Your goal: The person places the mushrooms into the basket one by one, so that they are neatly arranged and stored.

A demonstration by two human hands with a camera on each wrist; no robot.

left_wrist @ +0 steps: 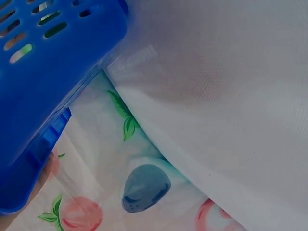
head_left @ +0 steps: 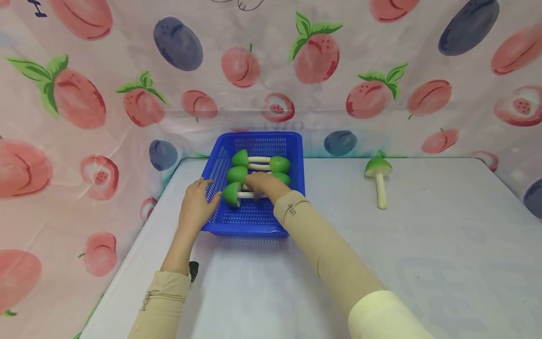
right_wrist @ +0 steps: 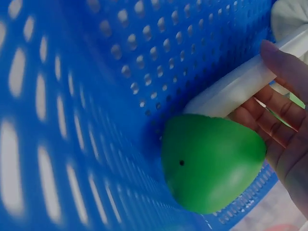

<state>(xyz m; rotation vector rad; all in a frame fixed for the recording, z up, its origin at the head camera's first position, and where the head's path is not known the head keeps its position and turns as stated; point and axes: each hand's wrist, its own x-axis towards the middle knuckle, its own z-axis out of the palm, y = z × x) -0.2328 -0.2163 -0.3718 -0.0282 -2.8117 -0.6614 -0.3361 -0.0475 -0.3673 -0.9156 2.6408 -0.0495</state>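
A blue perforated plastic basket [head_left: 250, 230] stands on the table, with several toy mushrooms, green-capped and white-stemmed, lying in it. My left hand [head_left: 196, 205] holds the basket's left rim, its thumb over the inner side. Inside the basket, my right hand [head_left: 262, 184] grips a mushroom [right_wrist: 214, 163] by the stem. Its thumb [right_wrist: 276, 57] lies on one side of the stem and its fingers behind. That mushroom's green cap is close to the basket wall in the right wrist view. In the head view, the right hand and forearm hide part of the front mushrooms.
Another green-capped mushroom [head_left: 380, 181] lies on the white table [head_left: 423, 263], right of the basket. A small black object [head_left: 193, 270] shows beside the left wrist. Fruit-printed cloth [head_left: 271, 70] hangs behind the table and along its left side.
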